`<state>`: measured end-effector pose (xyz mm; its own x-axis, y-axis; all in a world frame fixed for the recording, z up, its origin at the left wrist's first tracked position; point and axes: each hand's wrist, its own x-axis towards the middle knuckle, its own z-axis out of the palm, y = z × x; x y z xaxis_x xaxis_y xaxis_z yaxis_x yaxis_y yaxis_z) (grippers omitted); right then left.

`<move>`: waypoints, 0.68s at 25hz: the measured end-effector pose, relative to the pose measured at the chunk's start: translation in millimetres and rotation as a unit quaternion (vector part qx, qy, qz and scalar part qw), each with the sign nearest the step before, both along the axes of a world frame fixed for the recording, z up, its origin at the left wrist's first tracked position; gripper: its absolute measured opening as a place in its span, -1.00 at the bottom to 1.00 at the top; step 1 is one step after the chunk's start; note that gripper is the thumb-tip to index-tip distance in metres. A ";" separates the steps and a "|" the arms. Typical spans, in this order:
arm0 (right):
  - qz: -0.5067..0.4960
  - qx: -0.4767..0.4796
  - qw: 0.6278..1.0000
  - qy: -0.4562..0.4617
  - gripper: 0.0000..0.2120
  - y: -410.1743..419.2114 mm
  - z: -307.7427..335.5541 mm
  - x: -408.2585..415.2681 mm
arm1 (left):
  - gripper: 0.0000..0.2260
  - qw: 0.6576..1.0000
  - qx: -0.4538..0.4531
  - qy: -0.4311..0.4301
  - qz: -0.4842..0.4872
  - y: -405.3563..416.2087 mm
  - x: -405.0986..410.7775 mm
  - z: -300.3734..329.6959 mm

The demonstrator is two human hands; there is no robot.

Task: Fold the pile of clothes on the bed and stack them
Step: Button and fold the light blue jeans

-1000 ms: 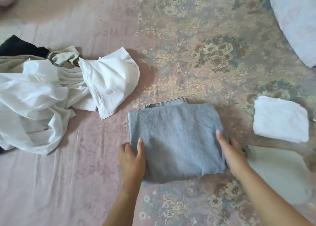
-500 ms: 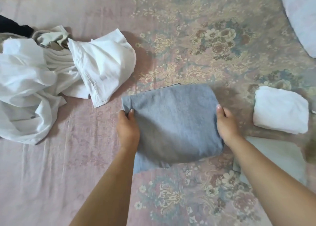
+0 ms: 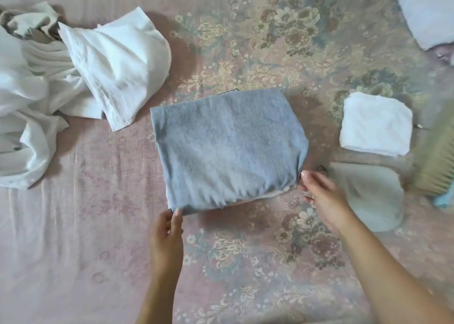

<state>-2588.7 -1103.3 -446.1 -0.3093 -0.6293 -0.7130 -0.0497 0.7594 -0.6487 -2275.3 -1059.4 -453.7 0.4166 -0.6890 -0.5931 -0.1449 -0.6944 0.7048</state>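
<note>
A folded grey-blue garment [image 3: 226, 149] lies flat in the middle of the floral bedspread [image 3: 258, 262]. My left hand [image 3: 167, 240] pinches its near left corner between thumb and fingers. At the near right corner, my right hand [image 3: 324, 198] pinches the garment's edge, where the cloth bunches a little. An unfolded pile of white and beige clothes [image 3: 56, 73] lies crumpled at the left. To the right sit a folded white piece [image 3: 375, 124] and, nearer to me, a folded pale grey piece [image 3: 368, 198], partly behind my right hand.
A brush with pale bristles and a blue handle [image 3: 434, 166] lies blurred at the right edge. A light pillow [image 3: 427, 9] fills the top right corner. Bare pink sheet [image 3: 73, 250] stretches across the near left.
My hands slid from the garment's sides down to its near corners. The grey-blue garment, lifted at its near edge half a second ago, now lies flatter on the bed.
</note>
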 end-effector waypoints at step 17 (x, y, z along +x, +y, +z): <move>-0.123 -0.031 0.978 -0.167 -0.90 -9.4 -0.8 7.1 | -0.89 0.995 -0.020 0.089 0.045 -30.9 18.7 2.9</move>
